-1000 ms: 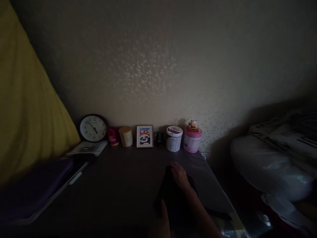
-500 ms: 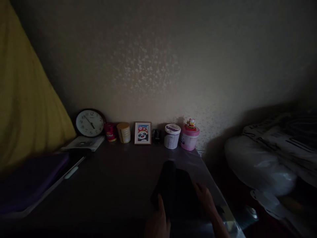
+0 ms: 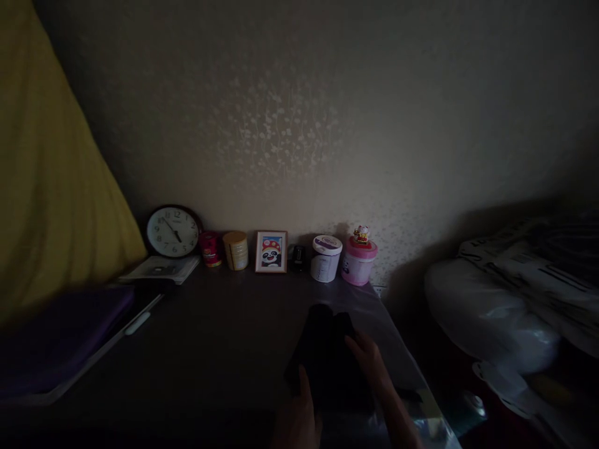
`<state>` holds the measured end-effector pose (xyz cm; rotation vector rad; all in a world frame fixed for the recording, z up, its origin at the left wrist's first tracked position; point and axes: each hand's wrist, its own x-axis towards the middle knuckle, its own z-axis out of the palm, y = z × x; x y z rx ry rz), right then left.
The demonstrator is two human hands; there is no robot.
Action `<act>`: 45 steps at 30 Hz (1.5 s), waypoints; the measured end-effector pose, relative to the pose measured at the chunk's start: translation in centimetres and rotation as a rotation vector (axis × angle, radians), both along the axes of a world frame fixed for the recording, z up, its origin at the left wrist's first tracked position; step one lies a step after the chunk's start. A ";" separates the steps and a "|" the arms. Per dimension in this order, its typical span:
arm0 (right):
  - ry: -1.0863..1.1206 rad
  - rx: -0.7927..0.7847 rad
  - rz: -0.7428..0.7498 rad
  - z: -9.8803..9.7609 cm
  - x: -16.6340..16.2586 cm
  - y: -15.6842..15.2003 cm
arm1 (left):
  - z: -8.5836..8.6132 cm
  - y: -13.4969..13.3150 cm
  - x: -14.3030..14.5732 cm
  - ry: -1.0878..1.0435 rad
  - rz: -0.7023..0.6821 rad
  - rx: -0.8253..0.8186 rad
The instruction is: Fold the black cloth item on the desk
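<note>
A soft-looking black cloth item (image 3: 322,355) lies on the dark table (image 3: 219,337) at its right part; its exact kind is lost in the dim light. My left hand (image 3: 299,415) is at its near left edge, one finger stretched over the fabric and the others mostly in shadow. With my right hand (image 3: 369,358), fingers closed, I grip the item's upper right edge. A small dark strap-like piece (image 3: 409,395) shows on the table beside my right forearm.
Along the wall stand a clock (image 3: 173,231), a red can (image 3: 210,249), a yellow tin (image 3: 236,251), a framed panda picture (image 3: 271,252), a white tub (image 3: 326,259) and a pink tub (image 3: 358,265). A purple case (image 3: 70,330) lies left; plastic bags (image 3: 486,312) are right, past the table edge.
My right hand has moved up and left, bringing the right side of the black cloth item inward, so it looks narrower. My left hand stays at about the same spot.
</note>
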<state>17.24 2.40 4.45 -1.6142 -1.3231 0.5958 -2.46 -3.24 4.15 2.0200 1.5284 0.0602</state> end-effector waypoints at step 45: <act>-0.550 -0.158 0.348 2.3 -8.8 2.9 | 1.2 0.5 1.3 0.121 -0.010 0.215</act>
